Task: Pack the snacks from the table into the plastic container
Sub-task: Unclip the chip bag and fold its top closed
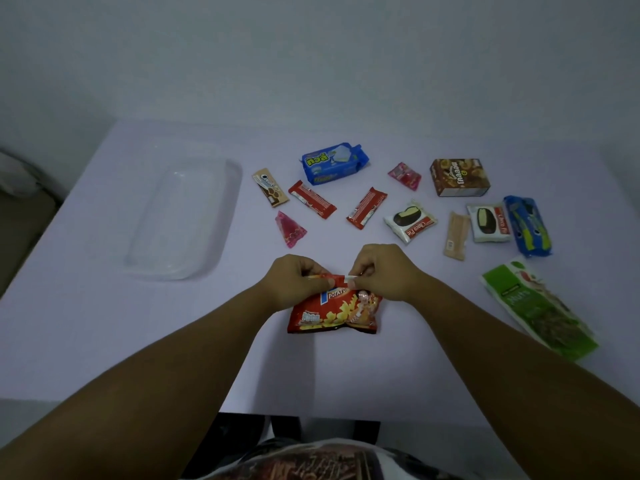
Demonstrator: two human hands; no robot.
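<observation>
A red potato snack bag (334, 311) lies on the table in front of me. My left hand (294, 282) and my right hand (384, 271) both pinch its top edge, one at each side. The clear plastic container (211, 244) sits empty to the left. Beyond my hands lie a blue cracker pack (334, 163), two red wafer bars (312, 199) (367, 208), an Oreo bar (270, 187), two pink candy packets (290, 229) (404, 175), a brown box (460, 177) and two Choco Pie packs (410, 221) (489, 222).
At the right lie a beige wafer stick pack (456, 235), a blue Oreo roll (527, 226) and a green nuts bag (540, 308) near the table's right edge. A wall rises right behind the table. A dark chair (298, 426) stands at the near edge.
</observation>
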